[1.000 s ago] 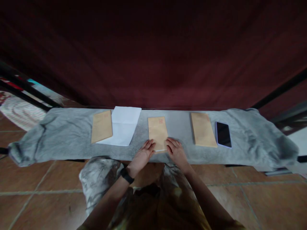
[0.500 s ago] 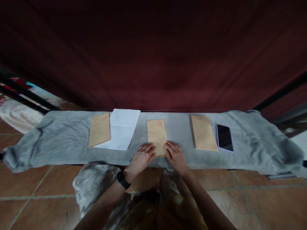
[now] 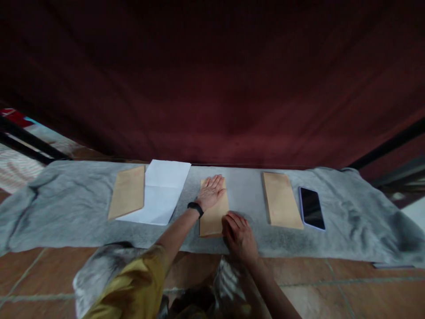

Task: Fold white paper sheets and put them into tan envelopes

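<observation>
A brown envelope [image 3: 215, 217] lies flat in the middle of a grey cloth [image 3: 66, 204] that covers a narrow bench. My left hand [image 3: 211, 191], with a black band on the wrist, lies flat with fingers stretched out on the far end of this envelope. My right hand [image 3: 238, 235] rests with bent, spread fingers on the envelope's near right corner. Nothing is gripped by either hand.
A second brown envelope [image 3: 127, 197] lies at the left, overlapping a white sheet of paper [image 3: 161, 193]. A third brown envelope or stack [image 3: 281, 205] lies at the right beside a dark phone [image 3: 311, 207]. A dark red curtain [image 3: 212, 79] hangs behind the bench. Tiled floor [image 3: 348, 288] lies below.
My left hand has slid from the near left edge of the middle envelope up to its far end. My right hand has stayed at the near right corner. The camera has tilted.
</observation>
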{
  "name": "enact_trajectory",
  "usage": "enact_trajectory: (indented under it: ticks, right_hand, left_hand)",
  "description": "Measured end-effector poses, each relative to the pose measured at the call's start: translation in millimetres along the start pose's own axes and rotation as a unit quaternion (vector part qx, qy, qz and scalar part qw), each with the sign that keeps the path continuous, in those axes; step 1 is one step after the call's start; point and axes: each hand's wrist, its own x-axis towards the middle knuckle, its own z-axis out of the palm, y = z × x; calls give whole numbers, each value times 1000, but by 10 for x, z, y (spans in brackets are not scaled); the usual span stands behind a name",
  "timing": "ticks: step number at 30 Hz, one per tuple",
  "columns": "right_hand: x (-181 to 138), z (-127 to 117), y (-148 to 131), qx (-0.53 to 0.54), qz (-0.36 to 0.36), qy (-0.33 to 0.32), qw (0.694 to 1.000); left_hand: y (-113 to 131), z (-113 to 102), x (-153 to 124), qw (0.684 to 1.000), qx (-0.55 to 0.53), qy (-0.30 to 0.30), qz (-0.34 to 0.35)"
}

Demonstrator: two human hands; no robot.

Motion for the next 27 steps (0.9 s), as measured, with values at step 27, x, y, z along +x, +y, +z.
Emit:
enact_trajectory:
  ticks: [27]
  right_hand:
    - [135,162,323,93,5,59,994]
  left_hand:
    - [600,13,-1530,988,-110,-32,99]
